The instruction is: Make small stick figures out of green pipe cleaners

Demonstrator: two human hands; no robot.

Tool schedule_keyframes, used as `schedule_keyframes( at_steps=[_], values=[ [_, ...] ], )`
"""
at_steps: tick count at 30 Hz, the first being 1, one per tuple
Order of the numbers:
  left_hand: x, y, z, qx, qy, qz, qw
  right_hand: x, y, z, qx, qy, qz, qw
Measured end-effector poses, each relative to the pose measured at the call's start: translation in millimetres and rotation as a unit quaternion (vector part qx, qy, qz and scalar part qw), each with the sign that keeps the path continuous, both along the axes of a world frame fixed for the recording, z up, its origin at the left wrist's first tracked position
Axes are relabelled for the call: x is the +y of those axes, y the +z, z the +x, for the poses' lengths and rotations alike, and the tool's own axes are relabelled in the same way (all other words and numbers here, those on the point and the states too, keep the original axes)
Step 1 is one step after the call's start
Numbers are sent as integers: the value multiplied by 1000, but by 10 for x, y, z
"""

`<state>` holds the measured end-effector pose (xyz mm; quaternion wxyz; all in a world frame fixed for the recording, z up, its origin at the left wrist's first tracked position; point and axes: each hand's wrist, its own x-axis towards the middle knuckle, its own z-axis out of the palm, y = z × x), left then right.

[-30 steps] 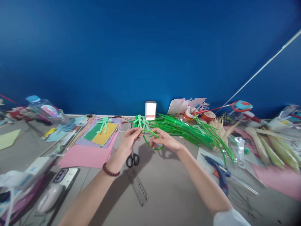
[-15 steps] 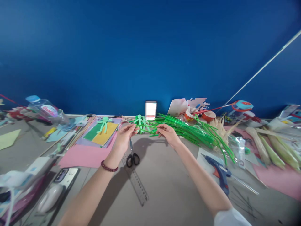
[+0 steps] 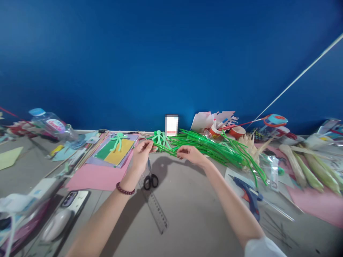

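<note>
Between my two hands runs a thin green pipe cleaner [image 3: 165,148], sloping down to the right. My left hand [image 3: 144,150], with a beaded bracelet at the wrist, pinches its left end. The fingers of my right hand [image 3: 189,154] are closed on its right end. Just behind the hands stand light-green figures [image 3: 159,138] of bent pipe cleaners. A big bundle of green pipe cleaners [image 3: 214,146] lies behind and right of my right hand. Below my left hand, black-handled scissors [image 3: 150,181] rest over a clear ruler [image 3: 157,210].
At left are pink paper [image 3: 93,176], coloured sheets with another green figure [image 3: 117,141], a plastic bottle [image 3: 55,125], a phone [image 3: 73,200] and a white mouse [image 3: 57,225]. A blue glue gun [image 3: 250,198], corn husks [image 3: 312,167] and paper cups [image 3: 237,132] lie at right. A blue wall [image 3: 171,64] rises behind.
My right hand has dropped slightly and turned, so the pipe cleaner, nearly level before, now slopes down to the right. The left hand stays almost in place.
</note>
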<state>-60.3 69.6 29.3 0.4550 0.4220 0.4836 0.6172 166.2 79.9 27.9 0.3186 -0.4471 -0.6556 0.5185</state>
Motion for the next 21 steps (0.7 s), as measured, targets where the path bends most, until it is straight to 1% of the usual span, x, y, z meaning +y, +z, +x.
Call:
schedule_keyframes(
  at_steps=[3,6,9,11,13,17,21],
  values=[
    [-4,40,-12,-11,-24,-10,1000,-7,11,29,16,61,-64,996],
    [-34,106,-10,12,-62,-13,998,-20,-10,44,17,134,-114,984],
    [-76,173,5,40,-99,-8,994,-32,-37,51,25,206,-144,968],
    [-98,201,17,43,-113,-11,993,-32,-47,61,16,235,-153,960],
    [-110,216,29,32,-120,-20,992,-26,-51,78,7,241,-148,959],
    [-114,234,35,1,-125,-36,991,-9,-56,108,4,231,-120,966],
    [-121,274,4,31,-136,-25,990,-2,-57,109,10,193,-118,974]
  ],
)
